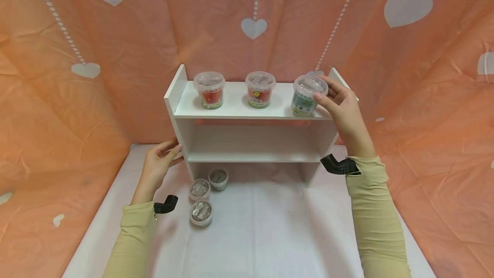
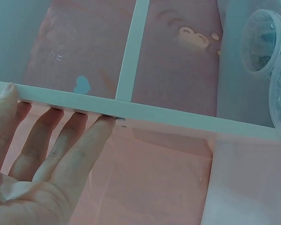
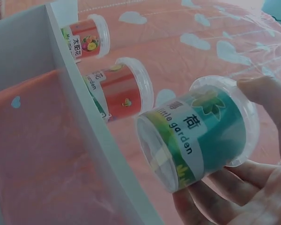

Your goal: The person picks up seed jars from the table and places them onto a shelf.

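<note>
Your hands are both at the white shelf unit. With the right hand you hold the green-labelled cup, your thumb on the rim of its lid and your fingers bent round the other side. Your left hand grips nothing; its fingers are nearly straight and a little apart, the tips touching the outer side of the left side panel. Yellow sleeves cover both your forearms, with a black wrist mount at each cuff.

Nearest to you on the white surface sits a clear lidded cup. Just behind it is a second lidded cup, and beyond that, slightly to the right, a third lidded cup, all near the foot of the left panel.

Up on the top board, the green-labelled cup is at the right end, over the front edge; you cannot tell whether its base touches the board. Farther left stand the middle red-labelled cup and the left red-labelled cup, upright and well apart. Behind everything hangs an orange-pink backdrop printed with pale hearts.
</note>
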{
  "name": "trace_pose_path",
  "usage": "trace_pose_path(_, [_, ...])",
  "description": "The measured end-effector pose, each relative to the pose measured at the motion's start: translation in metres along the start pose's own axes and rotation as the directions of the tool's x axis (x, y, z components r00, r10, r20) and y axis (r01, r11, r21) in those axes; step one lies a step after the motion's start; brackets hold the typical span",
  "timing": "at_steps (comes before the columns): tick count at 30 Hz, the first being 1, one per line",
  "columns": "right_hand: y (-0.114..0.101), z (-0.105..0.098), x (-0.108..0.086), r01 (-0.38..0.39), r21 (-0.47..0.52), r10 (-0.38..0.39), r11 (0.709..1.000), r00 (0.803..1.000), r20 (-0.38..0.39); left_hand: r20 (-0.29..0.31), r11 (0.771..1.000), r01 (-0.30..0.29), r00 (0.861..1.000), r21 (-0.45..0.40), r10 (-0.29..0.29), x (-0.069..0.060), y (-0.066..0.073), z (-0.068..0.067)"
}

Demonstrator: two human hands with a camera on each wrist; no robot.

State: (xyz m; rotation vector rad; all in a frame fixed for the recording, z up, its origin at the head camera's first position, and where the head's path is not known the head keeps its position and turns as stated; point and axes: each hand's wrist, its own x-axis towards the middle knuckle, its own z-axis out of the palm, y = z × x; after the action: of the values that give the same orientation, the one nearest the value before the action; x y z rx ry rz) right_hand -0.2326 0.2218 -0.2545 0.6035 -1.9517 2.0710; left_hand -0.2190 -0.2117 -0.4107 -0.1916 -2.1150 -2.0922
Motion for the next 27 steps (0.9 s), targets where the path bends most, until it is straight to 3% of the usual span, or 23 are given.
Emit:
trace_pose_path(9, [0.001,-0.002,0.009,-0.082,-0.006,0.082,0.997,0.996,-0.04,-0.003,1.0,0.006,1.0,-0.004,-0.006,0.0,0.001,0.0])
trace_pose_path(27, [0.011,-0.002,0.019,-0.104,-0.055,0.102,0.993,0.994,-0.032,0.009,1.0,-0.002,1.0,0.008,0.002,0.001,0.001,0.0])
